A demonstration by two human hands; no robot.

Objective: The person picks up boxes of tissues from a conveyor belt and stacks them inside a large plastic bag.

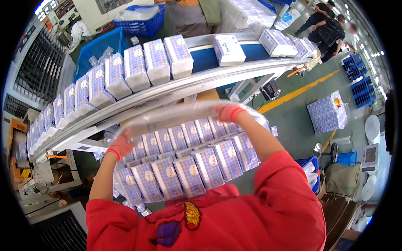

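A large transparent plastic bag [171, 113] is stretched wide between my gloved hands, its far edge raised. My left hand [121, 145], in a red glove, is closed on the bag's left side. On the right, my right hand [228, 113] pinches the far rim, also gloved in red. Inside or under the film stand rows of blue-and-white tissue packs [187, 175], upright and close together in front of my body. The film blurs the far rows, and the bag's bottom is hidden.
Beyond my hands a curved conveyor [205, 62] carries a line of similar tissue packs [136, 65]. Blue crates [140, 21] stand behind it. A wrapped bundle [326, 112] sits on the green floor at right, near a yellow line. Several people are around the far side.
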